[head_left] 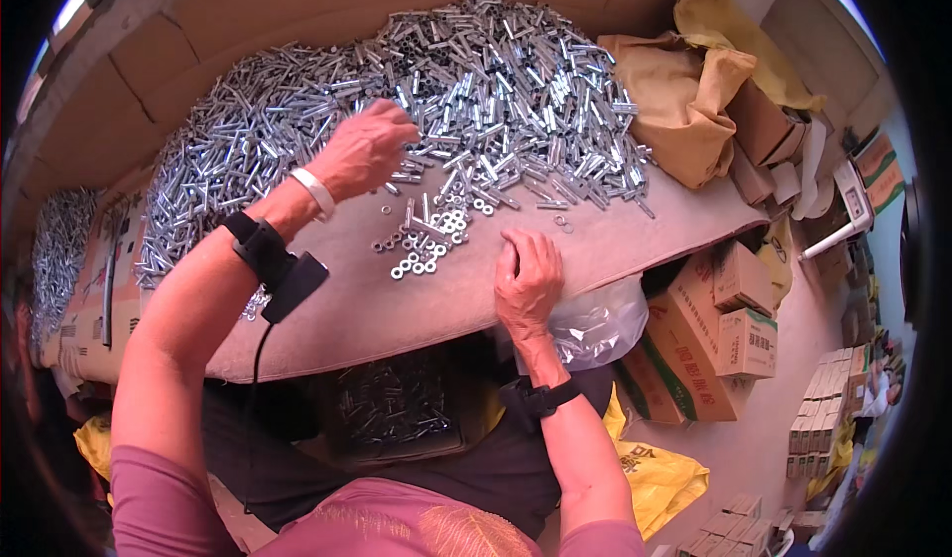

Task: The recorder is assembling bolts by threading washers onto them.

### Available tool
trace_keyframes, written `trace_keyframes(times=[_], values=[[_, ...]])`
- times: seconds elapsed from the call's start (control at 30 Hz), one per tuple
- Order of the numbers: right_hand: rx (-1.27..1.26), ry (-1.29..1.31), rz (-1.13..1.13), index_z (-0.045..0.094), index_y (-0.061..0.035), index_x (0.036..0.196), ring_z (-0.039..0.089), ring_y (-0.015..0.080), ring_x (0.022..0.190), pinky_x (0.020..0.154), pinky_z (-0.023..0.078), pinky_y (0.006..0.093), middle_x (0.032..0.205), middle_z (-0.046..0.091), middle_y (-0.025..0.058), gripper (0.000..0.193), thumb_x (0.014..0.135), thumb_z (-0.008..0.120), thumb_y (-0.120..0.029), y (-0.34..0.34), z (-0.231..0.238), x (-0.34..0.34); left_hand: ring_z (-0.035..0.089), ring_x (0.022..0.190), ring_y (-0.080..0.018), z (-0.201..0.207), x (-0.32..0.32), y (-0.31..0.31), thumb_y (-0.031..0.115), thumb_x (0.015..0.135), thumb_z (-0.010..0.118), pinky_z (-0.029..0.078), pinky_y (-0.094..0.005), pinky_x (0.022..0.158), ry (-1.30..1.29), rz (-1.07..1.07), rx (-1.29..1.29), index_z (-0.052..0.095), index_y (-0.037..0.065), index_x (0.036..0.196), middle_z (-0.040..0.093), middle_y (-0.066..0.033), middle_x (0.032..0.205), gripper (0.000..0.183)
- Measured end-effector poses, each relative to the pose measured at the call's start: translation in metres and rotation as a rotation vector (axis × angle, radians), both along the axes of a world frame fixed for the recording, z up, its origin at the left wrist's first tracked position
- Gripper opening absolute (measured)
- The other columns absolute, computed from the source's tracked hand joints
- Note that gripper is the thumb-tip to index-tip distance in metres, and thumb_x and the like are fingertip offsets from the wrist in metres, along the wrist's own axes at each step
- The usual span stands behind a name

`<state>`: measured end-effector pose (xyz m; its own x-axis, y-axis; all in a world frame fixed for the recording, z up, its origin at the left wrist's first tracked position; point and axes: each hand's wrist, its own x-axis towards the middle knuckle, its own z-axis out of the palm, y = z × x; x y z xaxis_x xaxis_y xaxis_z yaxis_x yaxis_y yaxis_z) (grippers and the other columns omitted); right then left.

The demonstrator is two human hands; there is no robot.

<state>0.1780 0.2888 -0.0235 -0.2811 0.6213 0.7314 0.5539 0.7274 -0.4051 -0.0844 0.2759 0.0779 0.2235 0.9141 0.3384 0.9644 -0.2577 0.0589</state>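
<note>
My left hand (372, 148) curls over the metal fasteners (516, 91); grip unclear. My right hand (529, 277) rests half-curled on cloth (332, 329) near nuts (437, 248), contents hidden.

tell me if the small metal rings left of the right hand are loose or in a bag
Loose: the metal rings lie bare on the table cover, some apart, some overlapping, with nothing wrapping them.

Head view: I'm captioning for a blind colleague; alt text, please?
A person's left hand reaches over a big heap of metal fasteners on a table; the right hand is near its front edge. Small rings lie between the hands.
</note>
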Motion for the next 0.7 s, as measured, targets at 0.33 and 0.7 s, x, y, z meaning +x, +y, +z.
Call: trace_keyframes(times=[0.33,0.7], values=[[-0.013,0.001,0.012,0.060,-0.0065,0.096,0.059,0.0271,0.084,0.075,0.045,0.0389,0.090,0.061,0.0072,0.019,0.078,0.059,-0.001,-0.001,0.000,0.001,0.047,0.118,-0.0315,-0.041,0.059,0.028,0.013,0.071,0.064,0.039,-0.0437,0.099,-0.039,-0.264,0.029,0.065,0.006,0.094,0.060,-0.0088,0.105,0.023],[-0.011,0.020,0.033,0.061,-0.0059,0.096,0.059,0.0277,0.085,0.075,0.045,0.0398,0.091,0.061,0.0083,0.020,0.077,0.059,-0.001,0.000,-0.003,-0.002,0.051,0.114,-0.0307,-0.049,0.049,0.042,0.008,0.068,0.061,0.037,-0.0430,0.103,0.135,-0.207,-0.034,0.064,0.005,0.091,0.062,-0.0107,0.105,0.024]])
